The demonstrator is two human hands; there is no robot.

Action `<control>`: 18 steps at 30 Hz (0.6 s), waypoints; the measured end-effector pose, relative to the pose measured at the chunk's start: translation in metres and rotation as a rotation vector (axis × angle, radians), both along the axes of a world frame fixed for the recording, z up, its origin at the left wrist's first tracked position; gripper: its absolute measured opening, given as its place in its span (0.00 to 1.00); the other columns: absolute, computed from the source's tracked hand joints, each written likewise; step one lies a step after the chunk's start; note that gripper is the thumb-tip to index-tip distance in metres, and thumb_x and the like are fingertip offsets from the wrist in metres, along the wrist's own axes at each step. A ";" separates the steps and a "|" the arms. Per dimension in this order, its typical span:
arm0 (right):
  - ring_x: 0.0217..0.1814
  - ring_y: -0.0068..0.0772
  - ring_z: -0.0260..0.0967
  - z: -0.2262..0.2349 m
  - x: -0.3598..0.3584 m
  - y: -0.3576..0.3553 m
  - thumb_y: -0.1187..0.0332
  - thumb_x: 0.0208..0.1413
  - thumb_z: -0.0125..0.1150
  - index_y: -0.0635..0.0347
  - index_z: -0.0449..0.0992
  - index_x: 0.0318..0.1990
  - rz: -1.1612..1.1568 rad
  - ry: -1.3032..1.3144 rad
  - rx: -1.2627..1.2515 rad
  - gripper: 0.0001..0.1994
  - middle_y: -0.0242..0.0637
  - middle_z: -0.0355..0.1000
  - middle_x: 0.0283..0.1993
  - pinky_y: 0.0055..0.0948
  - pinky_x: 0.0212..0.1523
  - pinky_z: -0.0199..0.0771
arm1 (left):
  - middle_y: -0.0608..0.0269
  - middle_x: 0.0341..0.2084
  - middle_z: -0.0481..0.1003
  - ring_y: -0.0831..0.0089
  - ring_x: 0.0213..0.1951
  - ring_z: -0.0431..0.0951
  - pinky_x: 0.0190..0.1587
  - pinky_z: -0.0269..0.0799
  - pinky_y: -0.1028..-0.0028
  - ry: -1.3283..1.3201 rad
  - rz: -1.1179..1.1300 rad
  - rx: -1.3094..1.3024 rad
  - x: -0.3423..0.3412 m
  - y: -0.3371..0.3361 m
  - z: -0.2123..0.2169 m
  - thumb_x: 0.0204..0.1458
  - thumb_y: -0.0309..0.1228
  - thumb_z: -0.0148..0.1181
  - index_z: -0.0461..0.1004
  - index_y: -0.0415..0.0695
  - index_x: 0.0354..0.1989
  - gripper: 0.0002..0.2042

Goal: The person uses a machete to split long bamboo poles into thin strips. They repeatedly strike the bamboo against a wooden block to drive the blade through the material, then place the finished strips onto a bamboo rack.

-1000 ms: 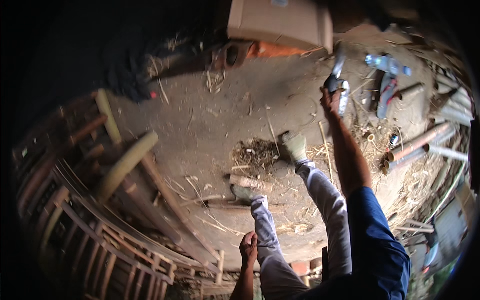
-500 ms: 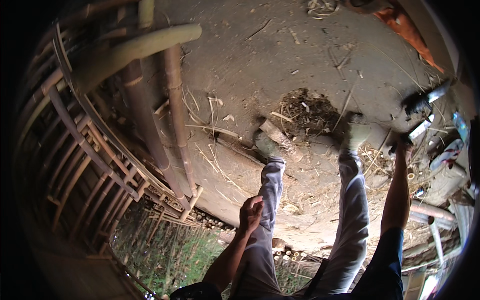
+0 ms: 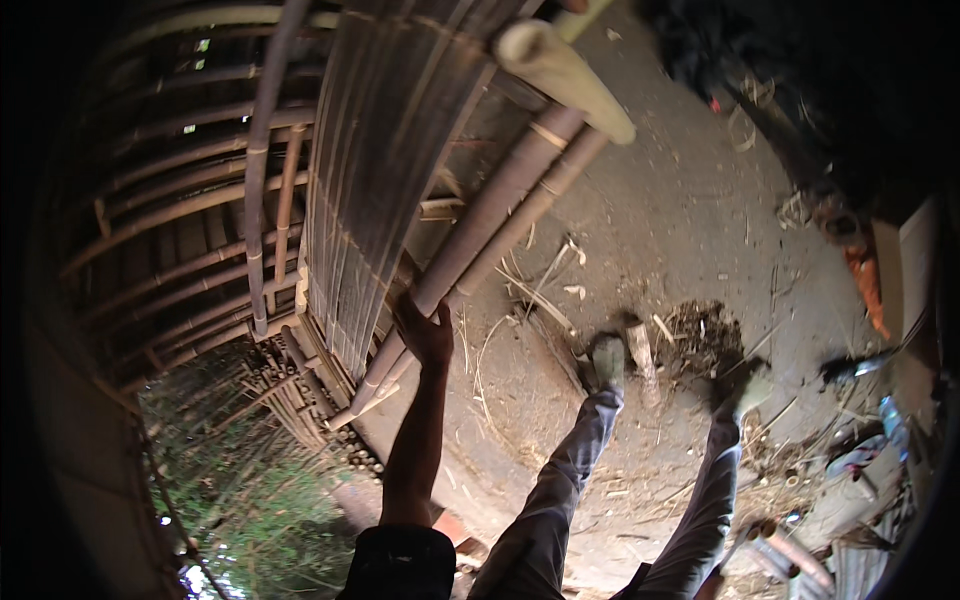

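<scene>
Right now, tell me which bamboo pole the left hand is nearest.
The left hand touches the left one of the two long brown poles lying side by side, not the pale thick pole.

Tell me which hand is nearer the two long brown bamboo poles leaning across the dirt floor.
Left. The left hand reaches up against the long brown bamboo poles, seemingly touching them. The right hand is out of view, so the comparison rests on the left alone.

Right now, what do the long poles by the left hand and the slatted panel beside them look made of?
The poles look like bamboo: round, tan, ringed with nodes, matte and dry. The slatted panel seems to be split bamboo strips, thin, parallel and greyish. The left hand touches a pole.
</scene>
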State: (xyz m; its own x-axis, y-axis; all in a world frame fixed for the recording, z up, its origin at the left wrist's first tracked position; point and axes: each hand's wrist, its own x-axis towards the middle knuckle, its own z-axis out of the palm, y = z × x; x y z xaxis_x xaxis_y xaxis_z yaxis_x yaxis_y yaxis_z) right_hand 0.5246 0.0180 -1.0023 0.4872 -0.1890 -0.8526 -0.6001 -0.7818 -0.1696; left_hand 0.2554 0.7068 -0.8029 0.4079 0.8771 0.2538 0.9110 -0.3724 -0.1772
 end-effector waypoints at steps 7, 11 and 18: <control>0.14 0.25 0.58 0.096 -0.013 0.276 0.49 0.59 0.55 0.51 0.62 0.54 0.113 -0.045 0.437 0.22 0.29 0.63 0.23 0.30 0.14 0.59 | 0.56 0.56 0.68 0.57 0.58 0.67 0.56 0.66 0.56 0.047 0.152 -0.425 -0.010 0.140 0.010 0.45 0.41 0.70 0.62 0.47 0.62 0.36; 0.17 0.25 0.60 0.166 -0.036 0.265 0.51 0.59 0.56 0.52 0.60 0.58 0.094 -0.039 0.408 0.24 0.29 0.64 0.25 0.29 0.16 0.62 | 0.58 0.45 0.75 0.62 0.48 0.76 0.46 0.71 0.62 0.225 -0.024 -0.193 -0.029 0.159 -0.021 0.51 0.38 0.60 0.70 0.46 0.55 0.22; 0.21 0.25 0.64 0.289 -0.117 0.117 0.56 0.59 0.57 0.53 0.57 0.64 -0.101 0.043 0.207 0.29 0.29 0.66 0.29 0.28 0.21 0.67 | 0.49 0.39 0.74 0.52 0.43 0.74 0.46 0.70 0.62 -0.466 -0.108 -0.494 -0.093 0.160 -0.010 0.59 0.24 0.51 0.72 0.40 0.45 0.08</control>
State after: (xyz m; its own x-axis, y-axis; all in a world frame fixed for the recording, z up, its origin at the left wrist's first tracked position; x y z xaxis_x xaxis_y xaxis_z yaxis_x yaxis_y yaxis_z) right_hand 0.4075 0.1351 -0.7130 0.4366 -0.0545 -0.8980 -0.6841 -0.6684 -0.2920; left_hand 0.1622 0.8666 -0.8129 0.4448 0.8956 0.0050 0.8042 -0.4018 0.4379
